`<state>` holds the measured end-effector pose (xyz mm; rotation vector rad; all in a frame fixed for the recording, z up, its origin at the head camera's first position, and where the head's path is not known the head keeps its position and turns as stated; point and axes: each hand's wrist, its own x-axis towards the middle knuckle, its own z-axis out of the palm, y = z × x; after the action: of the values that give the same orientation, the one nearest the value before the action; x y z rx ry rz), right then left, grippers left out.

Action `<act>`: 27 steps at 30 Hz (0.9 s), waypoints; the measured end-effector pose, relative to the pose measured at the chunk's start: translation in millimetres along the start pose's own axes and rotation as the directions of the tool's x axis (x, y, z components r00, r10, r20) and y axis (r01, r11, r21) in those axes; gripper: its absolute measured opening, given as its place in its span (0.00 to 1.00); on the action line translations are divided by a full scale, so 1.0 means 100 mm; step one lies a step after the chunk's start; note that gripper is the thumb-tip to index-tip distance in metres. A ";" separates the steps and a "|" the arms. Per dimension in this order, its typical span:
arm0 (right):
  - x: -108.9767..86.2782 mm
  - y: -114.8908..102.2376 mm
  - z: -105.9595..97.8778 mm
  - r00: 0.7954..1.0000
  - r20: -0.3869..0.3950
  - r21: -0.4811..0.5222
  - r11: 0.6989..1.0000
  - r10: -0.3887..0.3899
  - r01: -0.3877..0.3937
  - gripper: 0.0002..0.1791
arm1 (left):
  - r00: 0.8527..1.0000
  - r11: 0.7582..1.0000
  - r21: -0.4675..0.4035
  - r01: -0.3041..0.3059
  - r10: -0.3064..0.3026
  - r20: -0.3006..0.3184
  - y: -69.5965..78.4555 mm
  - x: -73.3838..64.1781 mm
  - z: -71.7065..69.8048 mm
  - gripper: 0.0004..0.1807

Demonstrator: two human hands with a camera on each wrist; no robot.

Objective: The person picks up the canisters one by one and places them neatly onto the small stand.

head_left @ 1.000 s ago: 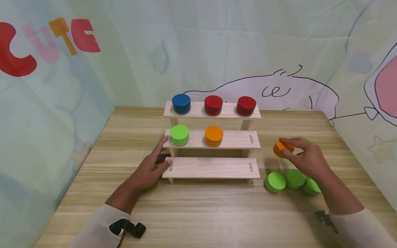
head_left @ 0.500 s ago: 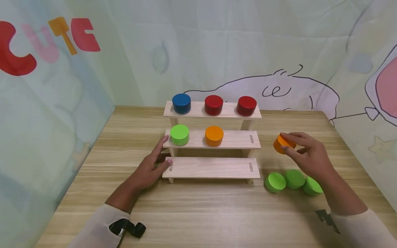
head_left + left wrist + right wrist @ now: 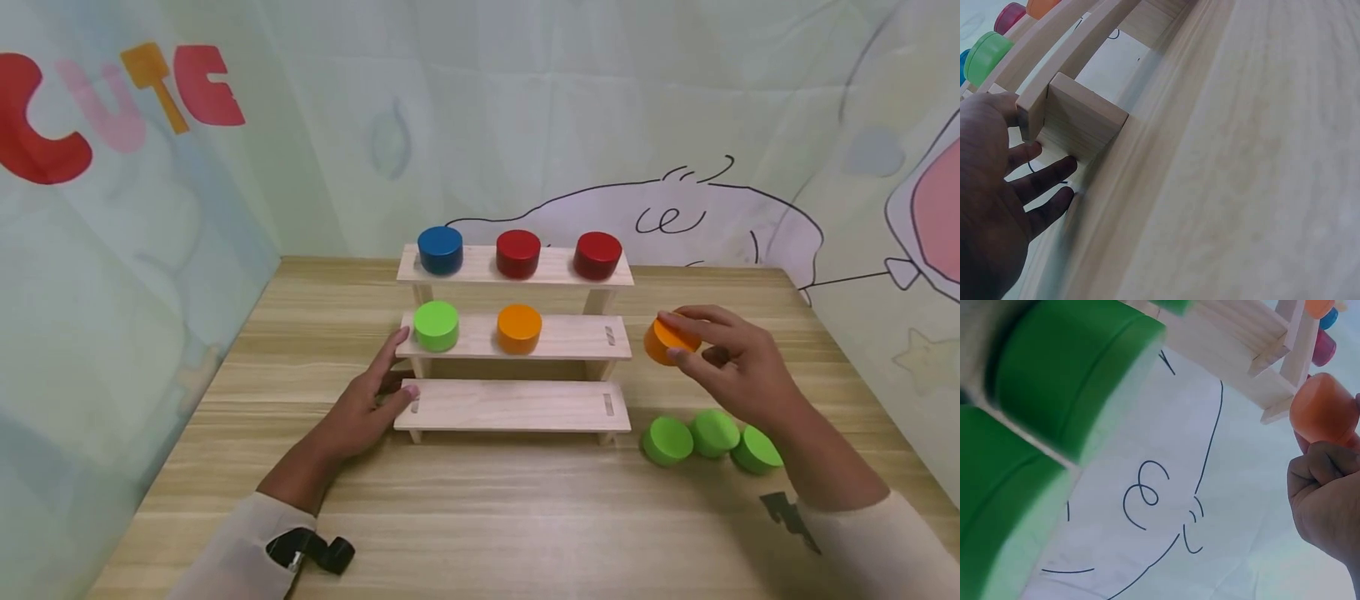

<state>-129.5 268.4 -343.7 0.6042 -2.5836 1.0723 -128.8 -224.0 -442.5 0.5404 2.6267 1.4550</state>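
Orange disc (image 3: pixel 663 340), green discs (image 3: pixel 667 442), pale grained rack (image 3: pixel 517 406)

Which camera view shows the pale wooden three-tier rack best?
The head view: it shows the pale wooden three-tier rack with all tiers in frame, the person's left hand touching its left end. The left wrist view gives that end close up, cropped; the right wrist view catches only part of the rack, cut off at the top.

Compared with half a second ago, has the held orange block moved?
Yes, leftward: in the head view, the orange block is now nearer to the right end of the middle shelf.
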 end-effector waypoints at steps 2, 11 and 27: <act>0.03 -0.02 0.01 0.999 0.028 0.005 1.000 -0.018 0.018 0.25 | 1.000 1.000 -0.002 -0.004 0.004 0.000 0.00 0.01 0.00 0.46; 0.16 -0.11 0.07 0.988 0.146 0.038 0.999 -0.043 0.038 0.25 | 1.000 1.000 -0.012 -0.009 0.009 0.000 0.00 0.01 -0.01 0.46; 0.43 -0.19 0.22 0.958 0.286 0.045 0.999 -0.018 0.005 0.24 | 1.000 1.000 -0.020 -0.017 0.017 0.002 0.00 0.01 0.00 0.46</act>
<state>-160.3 228.6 -330.1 0.8409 -2.8011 1.1132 -129.5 -224.3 -442.4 0.5635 2.6088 1.4834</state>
